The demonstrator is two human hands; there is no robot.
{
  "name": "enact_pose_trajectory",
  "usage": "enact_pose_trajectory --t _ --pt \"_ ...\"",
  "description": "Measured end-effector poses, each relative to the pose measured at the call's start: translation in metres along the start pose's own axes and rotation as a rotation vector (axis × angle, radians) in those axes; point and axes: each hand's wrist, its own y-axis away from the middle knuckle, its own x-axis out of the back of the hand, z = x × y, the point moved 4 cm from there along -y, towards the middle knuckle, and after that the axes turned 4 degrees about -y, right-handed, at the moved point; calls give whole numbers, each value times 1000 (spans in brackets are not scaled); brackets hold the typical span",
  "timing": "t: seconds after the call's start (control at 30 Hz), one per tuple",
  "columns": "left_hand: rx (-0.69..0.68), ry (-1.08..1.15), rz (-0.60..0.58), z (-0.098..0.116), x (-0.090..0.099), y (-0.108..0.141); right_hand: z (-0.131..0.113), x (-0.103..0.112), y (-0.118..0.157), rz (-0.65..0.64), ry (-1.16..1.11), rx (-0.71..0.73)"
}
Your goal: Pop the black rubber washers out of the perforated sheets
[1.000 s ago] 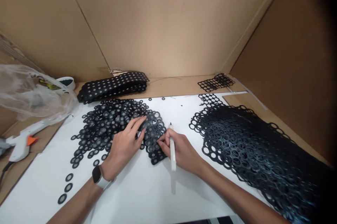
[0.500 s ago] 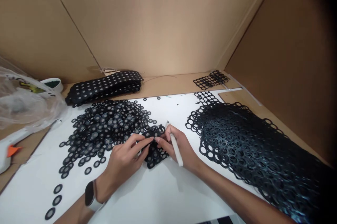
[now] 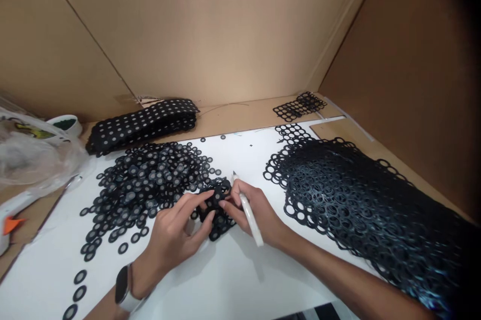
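Black material with round dots (image 3: 217,232) lies bunched between my two hands on the white sheet. My left hand (image 3: 180,227), with a watch on its wrist, has its thumb and index finger apart at the left side of this material; its other fingertips are partly hidden. In my right hand (image 3: 253,210) is a white pen-like tool (image 3: 252,222), its tip pointing away from me. The right thumb and index finger also meet the edge of the black material. A pile of black rings with grey centres (image 3: 150,180) sits just beyond my left hand.
A large heap of black ring mesh (image 3: 361,200) covers the right side. At the back lie a folded dotted black strip (image 3: 143,124) and small mesh pieces (image 3: 299,106). On the left are a plastic bag (image 3: 41,152), a white bowl (image 3: 67,126) and a white tool with an orange trigger (image 3: 14,224).
My left thumb and index finger have spread apart from their earlier pinch on the black material. The view has shifted slightly. My right hand still holds the pen-like tool.
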Motion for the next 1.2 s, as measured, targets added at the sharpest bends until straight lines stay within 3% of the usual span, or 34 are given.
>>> enact_pose_trajectory --t 0.2,0.4,0.57,0.7,0.87,1.0,1.2 --pt "-10 -3 -43 -4 -5 5 -12 -4 7 -35 153 167" --pt "-107 -161 -44 8 -7 5 -14 -8 10 -66 135 145" --pt "15 1 -8 7 -4 1 -19 -16 12 -108 112 179" --pt "177 50 69 -8 7 -3 -21 -12 11 -20 67 200" --pt "388 -172 305 -51 35 -8 -12 -1 8 2 66 84" --pt "356 -274 205 -74 36 -9 -9 1 5 12 104 14" --pt "351 -300 123 -68 30 -7 -12 -4 3 50 128 43"
